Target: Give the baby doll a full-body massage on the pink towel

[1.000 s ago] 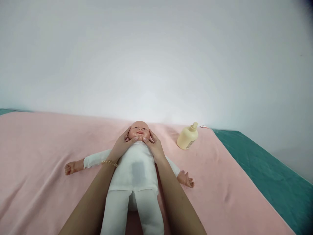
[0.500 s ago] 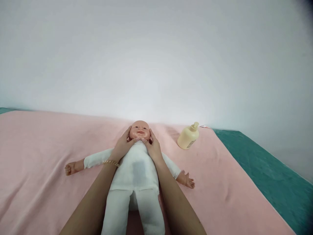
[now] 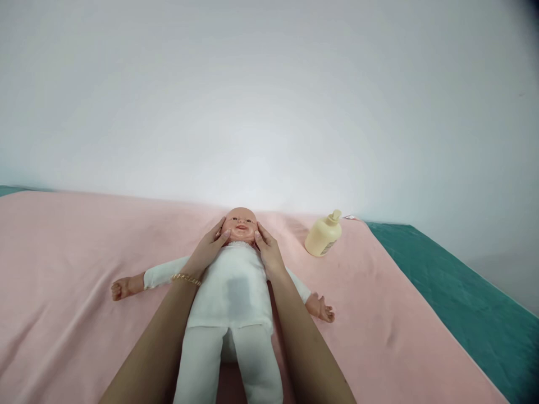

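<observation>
Left hand (image 3: 210,248): cupped on the left of the head (image 3: 241,217) of the doll (image 3: 238,269), thumb on the cheek, fingers back along the side. Grasping lightly by the look of it; can't read the pressure.

Doll: on its back mid-scene on the pink cloth (image 3: 362,348), head far, legs near, arms out both ways. Head looks like smooth, stiff plastic, probably a bit slick: flat palms either side beat a pinch. Trunk and sleeves look soft and padded. I'd guess fairly light overall, neck maybe loose. Best hold: under the trunk, plus head support; not by the forearms.

Right hand (image 3: 270,255): mirrors the left, grasping the right cheek, thumb in front.

Bottle (image 3: 323,237): upright to the right, apart from both hands.

Hard to see: back of the head; some fingertips; left sleeve partly behind the left wrist, right one behind the right forearm; doll's feet cut off at the near edge; grey patch (image 3: 238,298) on the shirt and bottle label unreadable.
</observation>
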The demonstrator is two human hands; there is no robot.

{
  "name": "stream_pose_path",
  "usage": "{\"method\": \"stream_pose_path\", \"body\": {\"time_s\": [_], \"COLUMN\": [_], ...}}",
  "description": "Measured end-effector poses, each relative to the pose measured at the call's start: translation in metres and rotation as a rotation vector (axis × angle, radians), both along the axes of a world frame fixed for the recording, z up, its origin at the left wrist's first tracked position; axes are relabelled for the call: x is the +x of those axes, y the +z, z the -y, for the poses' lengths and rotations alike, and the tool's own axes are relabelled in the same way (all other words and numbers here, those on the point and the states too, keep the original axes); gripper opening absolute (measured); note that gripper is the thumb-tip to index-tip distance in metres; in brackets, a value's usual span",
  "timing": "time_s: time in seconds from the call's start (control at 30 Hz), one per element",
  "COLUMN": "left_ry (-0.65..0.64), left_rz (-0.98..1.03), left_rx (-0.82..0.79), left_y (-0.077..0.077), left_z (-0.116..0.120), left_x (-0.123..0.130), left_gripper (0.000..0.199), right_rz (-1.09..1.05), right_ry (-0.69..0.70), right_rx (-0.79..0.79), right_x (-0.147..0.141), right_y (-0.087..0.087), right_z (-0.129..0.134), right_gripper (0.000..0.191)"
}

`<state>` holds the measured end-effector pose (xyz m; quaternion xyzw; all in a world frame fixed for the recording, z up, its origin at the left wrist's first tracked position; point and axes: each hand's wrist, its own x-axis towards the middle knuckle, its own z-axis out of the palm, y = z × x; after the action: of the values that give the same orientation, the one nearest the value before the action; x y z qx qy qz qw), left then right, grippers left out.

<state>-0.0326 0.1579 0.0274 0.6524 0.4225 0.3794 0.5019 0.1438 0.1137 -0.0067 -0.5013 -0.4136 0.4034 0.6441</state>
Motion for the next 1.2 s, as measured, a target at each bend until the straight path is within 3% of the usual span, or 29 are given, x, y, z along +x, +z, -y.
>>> {"method": "stream_pose_path", "body": {"time_s": [0.4,0.57,0.73,0.83,1.0,1.1,1.2], "left_ry": [0.002,0.01,0.103,0.155,0.264,0.249,0.171], "left_rz": [0.135,0.147,0.109,0.058,-0.081,-0.153,-0.107], "left_rx": [-0.031,-0.027,-0.044,-0.034,0.109,0.241,0.231], "left_y": [-0.021,-0.027,-0.032,-0.015,0.052,0.087,0.102], "left_z": [-0.011,-0.015,-0.019,-0.01,0.034,0.065,0.085], "left_x": [0.001,0.001,0.005,0.003,-0.011,-0.018,-0.01], "left_gripper": [0.065,0.074,0.085,0.082,0.066,0.043,0.037], "right_rz": [0.066,0.107,0.162,0.203,0.24,0.235,0.198], "right_ry": [-0.089,-0.094,-0.121,-0.142,-0.125,-0.112,-0.099], "right_rx": [-0.004,0.007,0.016,0.01,-0.021,-0.027,-0.024], "right_x": [-0.002,-0.005,-0.006,-0.007,-0.007,-0.006,-0.006], "right_y": [-0.009,-0.006,-0.002,0.001,0.009,0.012,0.013], "right_z": [-0.006,-0.006,-0.003,0.0,0.003,0.005,0.006], "right_gripper": [0.074,0.072,0.073,0.073,0.063,0.059,0.056]}}
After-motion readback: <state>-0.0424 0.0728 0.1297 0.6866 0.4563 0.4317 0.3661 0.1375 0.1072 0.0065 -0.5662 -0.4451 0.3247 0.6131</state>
